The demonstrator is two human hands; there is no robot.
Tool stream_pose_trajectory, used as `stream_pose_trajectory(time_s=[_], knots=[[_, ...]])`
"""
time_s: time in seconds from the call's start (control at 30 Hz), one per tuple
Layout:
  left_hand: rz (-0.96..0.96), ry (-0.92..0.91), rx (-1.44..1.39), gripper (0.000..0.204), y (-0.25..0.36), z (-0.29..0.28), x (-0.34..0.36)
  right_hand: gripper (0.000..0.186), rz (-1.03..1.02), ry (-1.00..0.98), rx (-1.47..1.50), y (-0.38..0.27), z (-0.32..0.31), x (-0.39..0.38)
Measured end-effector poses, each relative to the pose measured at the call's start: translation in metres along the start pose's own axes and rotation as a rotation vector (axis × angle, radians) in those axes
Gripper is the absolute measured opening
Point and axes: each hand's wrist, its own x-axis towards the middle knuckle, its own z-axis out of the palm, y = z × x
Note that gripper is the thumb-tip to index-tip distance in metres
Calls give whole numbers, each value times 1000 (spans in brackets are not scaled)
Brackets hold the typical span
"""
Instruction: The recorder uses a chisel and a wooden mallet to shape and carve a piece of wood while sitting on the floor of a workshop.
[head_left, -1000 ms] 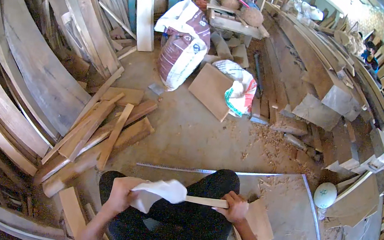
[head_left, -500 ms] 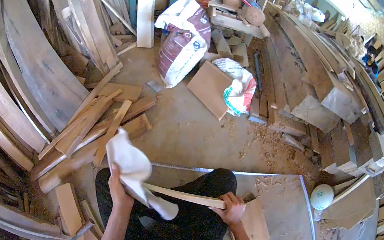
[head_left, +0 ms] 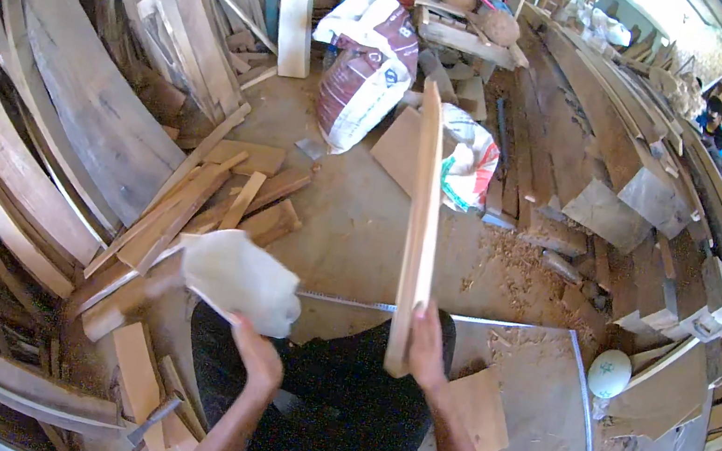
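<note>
My right hand [head_left: 428,350] is closed around the lower part of a pale wooden slat [head_left: 421,226], which stands nearly upright above my right knee. My left hand [head_left: 258,353] pinches the lower edge of a limp off-white sheet [head_left: 241,280], slightly curled and smeared by motion; whether it is cloth or paper I cannot tell. Sheet and slat are apart. My dark-trousered legs [head_left: 325,390] lie beneath both hands. Beside my right forearm a flat square board [head_left: 475,410] rests on the floor.
Wood offcuts [head_left: 178,216] and a hammer [head_left: 154,421] lie to the left. Beyond my knees runs a measuring tape [head_left: 496,324], bending toward me at right. A large maroon-and-white sack [head_left: 368,75], a smaller bag [head_left: 466,171], stacked beams [head_left: 608,217] and a white ball [head_left: 610,373] surround the floor.
My right hand has swung the slat from lying level across my lap to upright. The sheet has come away from the slat, and my left hand has shifted slightly right.
</note>
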Motion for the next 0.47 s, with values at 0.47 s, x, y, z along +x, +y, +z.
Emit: stream_pose_trajectory(time_s=[0.47], knots=[[-17, -371, 249, 75, -114, 7, -44, 52, 88, -424, 419, 191, 90, -19]])
